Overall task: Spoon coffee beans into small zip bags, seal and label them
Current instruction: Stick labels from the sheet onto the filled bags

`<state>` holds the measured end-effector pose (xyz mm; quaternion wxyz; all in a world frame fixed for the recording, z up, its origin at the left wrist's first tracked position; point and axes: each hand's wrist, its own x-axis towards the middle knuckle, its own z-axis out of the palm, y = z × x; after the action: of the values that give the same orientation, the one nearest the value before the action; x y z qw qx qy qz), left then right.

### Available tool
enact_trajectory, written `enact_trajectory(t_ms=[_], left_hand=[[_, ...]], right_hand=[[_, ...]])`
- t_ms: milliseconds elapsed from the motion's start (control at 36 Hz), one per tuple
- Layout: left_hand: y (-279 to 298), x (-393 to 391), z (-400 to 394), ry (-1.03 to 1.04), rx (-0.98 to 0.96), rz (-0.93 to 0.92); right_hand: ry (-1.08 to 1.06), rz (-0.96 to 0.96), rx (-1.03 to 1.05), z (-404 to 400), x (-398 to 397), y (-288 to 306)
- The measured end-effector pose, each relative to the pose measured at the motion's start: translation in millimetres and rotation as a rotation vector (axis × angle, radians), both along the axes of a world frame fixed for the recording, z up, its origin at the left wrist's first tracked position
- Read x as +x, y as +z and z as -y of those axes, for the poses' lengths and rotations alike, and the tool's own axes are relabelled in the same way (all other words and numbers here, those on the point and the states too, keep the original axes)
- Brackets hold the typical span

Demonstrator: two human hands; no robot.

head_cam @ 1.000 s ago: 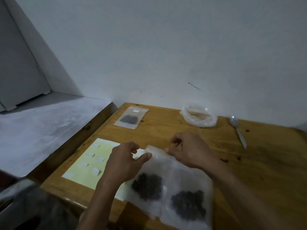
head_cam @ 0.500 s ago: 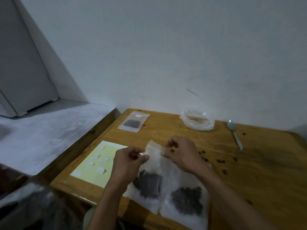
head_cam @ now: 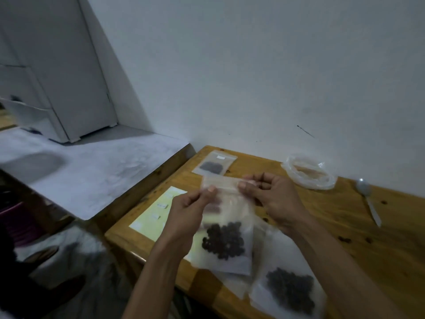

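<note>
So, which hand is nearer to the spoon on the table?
The right hand. It holds the bag top, with the spoon off to its right; the left hand is farther, on the bag's other side.

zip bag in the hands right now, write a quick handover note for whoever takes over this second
Left hand and right hand: both pinch the top strip of the held zip bag, lifted above the table, beans at its bottom.
Second filled bag lies near the front edge; a third filled bag, with a small white label, lies at the far corner.
Label sheet lies at left; spoon and open bean bag sit by the wall.
Left: finish the seal, then label the two near bags, whose labels I cannot see.
</note>
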<state>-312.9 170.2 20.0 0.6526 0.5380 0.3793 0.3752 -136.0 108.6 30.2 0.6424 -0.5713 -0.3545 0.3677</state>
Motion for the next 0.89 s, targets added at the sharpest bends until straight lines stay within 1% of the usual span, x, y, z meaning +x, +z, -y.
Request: enact_trajectory(t_ms=[139, 194, 250, 306, 417, 500, 611, 667, 750, 889], left_hand=[[9, -21, -3, 0.106, -0.036, 0.077], [9, -33, -7, 0.184, -0.029, 0.077], [7, -48, -15, 0.258, -0.015, 0.06], [5, -63, -23, 0.343, -0.011, 0.055], [2, -87, -40, 0.499, -0.019, 0.052], [-3, -104, -57, 0.58, -0.01, 0.041], [-7, -118, -79, 0.594, 0.004, 0.031], [-6, -121, -87, 0.601, 0.027, 0.026], [-8, -123, -96, 0.612, 0.029, 0.037], [-13, -123, -105, 0.619, 0.011, 0.068]], right_hand=[[0.078, -0.025, -0.001, -26, -21, 3], [0.111, -0.029, -0.035, -39, -33, 2], [0.105, 0.006, -0.082, -52, -45, -1], [0.085, 0.101, -0.114, -66, -57, -6], [0.06, 0.5, -0.216, -96, -76, -23], [0.074, 0.668, -0.308, -120, -87, -36], [0.077, 0.877, -0.491, -151, -98, -51], [0.066, 0.936, -0.566, -162, -102, -58], [0.046, 0.99, -0.606, -174, -108, -68], [-0.023, 0.997, -0.627, -184, -115, -74]])
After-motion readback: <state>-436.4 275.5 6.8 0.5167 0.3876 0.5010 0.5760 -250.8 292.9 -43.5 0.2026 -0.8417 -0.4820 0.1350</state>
